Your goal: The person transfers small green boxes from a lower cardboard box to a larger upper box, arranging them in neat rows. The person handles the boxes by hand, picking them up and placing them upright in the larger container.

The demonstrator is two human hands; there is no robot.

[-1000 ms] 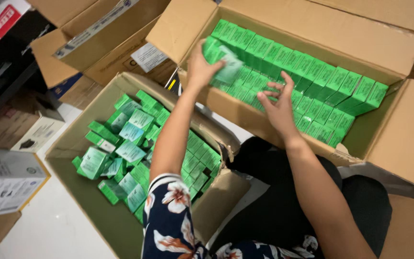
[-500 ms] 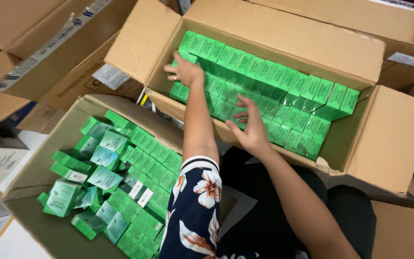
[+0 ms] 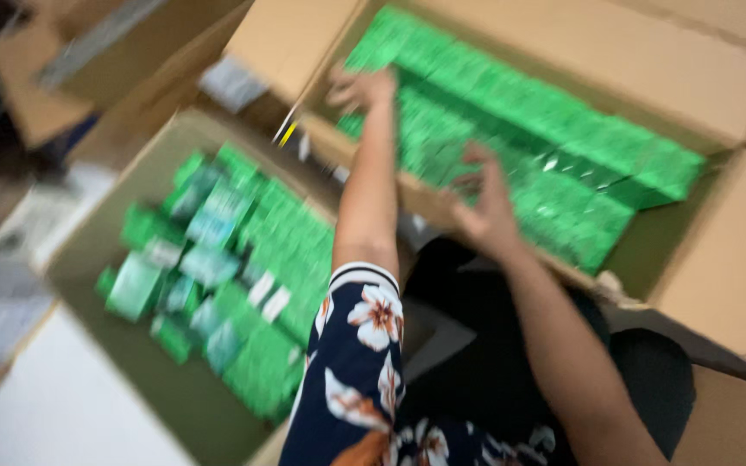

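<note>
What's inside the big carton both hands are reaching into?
The big carton holds tightly packed rows of small green boxes. The left hand and right hand reach over them. Anything beneath the top layer is covered, and blur hides detail.

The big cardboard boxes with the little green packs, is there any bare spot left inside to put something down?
Yes, in the lower open brown cardboard box: bare floor along its left wall and near corner, beside the loose small green packs. The upper brown cardboard box is crowded: tight rows of green packs fill it, with both hands, left and right, at its near edge.
</note>
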